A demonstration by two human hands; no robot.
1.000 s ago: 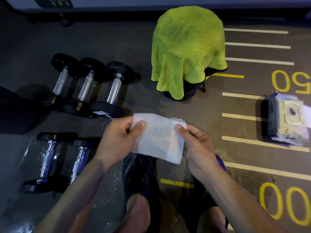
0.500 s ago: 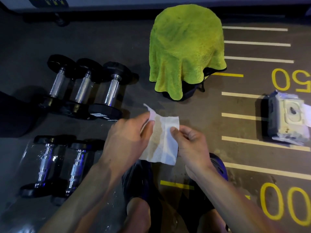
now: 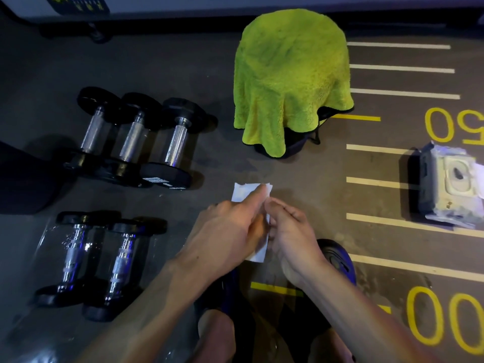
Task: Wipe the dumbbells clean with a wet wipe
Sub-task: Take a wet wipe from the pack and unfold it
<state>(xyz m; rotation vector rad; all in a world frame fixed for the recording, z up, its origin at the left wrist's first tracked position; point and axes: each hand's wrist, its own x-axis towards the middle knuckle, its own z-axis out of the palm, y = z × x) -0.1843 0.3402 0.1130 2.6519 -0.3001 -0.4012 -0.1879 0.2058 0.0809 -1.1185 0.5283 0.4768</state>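
white wipe pinched between left hand and right hand, folded narrow at centre. step looks like folding. dumbbells: three at 10 o'clock, two at 8. next: carry wipe to a handle.

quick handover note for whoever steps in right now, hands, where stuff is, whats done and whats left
Left hand and right hand: both pinch the folded wet wipe between them, above the floor; it touches no dumbbell.
Three black hex dumbbells lie side by side at upper left. Two smaller chrome-handled dumbbells lie nearer, lower left, with a wet sheen around them.
Wet wipe pack sits on the floor at right. A green towel drapes over something dark at centre.
Done: wipe out and folded. Which dumbbells are already clean cannot be told.
Left: wipe the dumbbells.
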